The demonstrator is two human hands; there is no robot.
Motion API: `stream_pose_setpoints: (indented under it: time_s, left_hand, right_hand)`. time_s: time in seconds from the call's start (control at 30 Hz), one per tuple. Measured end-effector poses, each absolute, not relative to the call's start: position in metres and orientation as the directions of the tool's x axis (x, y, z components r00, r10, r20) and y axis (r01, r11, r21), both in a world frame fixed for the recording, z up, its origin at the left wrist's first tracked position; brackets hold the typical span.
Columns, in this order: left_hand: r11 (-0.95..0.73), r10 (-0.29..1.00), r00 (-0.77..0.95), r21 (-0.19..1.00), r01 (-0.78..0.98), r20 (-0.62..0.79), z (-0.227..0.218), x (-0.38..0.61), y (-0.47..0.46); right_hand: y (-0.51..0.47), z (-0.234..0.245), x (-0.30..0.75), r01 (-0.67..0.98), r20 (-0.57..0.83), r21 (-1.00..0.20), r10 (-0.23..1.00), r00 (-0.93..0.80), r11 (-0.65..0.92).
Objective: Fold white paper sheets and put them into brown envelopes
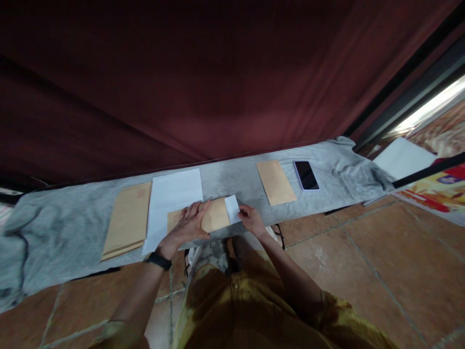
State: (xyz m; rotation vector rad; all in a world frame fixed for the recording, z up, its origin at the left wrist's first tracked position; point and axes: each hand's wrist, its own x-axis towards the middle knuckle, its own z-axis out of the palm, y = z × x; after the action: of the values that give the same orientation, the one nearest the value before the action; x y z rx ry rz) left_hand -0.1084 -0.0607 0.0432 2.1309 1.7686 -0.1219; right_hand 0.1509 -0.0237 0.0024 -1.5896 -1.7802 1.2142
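Observation:
A brown envelope (217,215) lies crosswise in front of me near the front edge of the cloth. My left hand (191,223) rests flat on it, fingers stretched out, with a dark band on the wrist. From the envelope's right end juts a piece of white paper (233,209); how far it reaches inside is hidden. My right hand (251,219) pinches the right edge of this paper between thumb and fingers. Under the envelope's left part lies a white paper sheet (177,190), and left of that a stack of brown envelopes (127,217).
Grey cloth (72,213) covers the long narrow surface. To the right lie another brown envelope (276,182) and a phone (306,175). A dark red curtain (218,87) hangs behind. Tiled floor (337,261) shows in front, and a colourful printed bag (443,191) stands far right.

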Motion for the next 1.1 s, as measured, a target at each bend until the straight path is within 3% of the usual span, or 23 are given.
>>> stream_pose_setpoints:
  time_s: [0.8, 1.1]
  left_hand:
    - [-0.167, 0.940, 0.217, 0.200, 0.965, -0.265, 0.027, -0.116, -0.058]
    - [-0.158, 0.944, 0.210, 0.210, 0.965, -0.256, 0.028, -0.114, -0.058]
  right_hand:
    - [-0.031, 0.025, 0.117, 0.782, -0.380, -0.618, 0.903, -0.198, -0.088]
    - [-0.013, 0.034, 0.119, 0.797, -0.407, -0.603, 0.866, -0.292, -0.015]
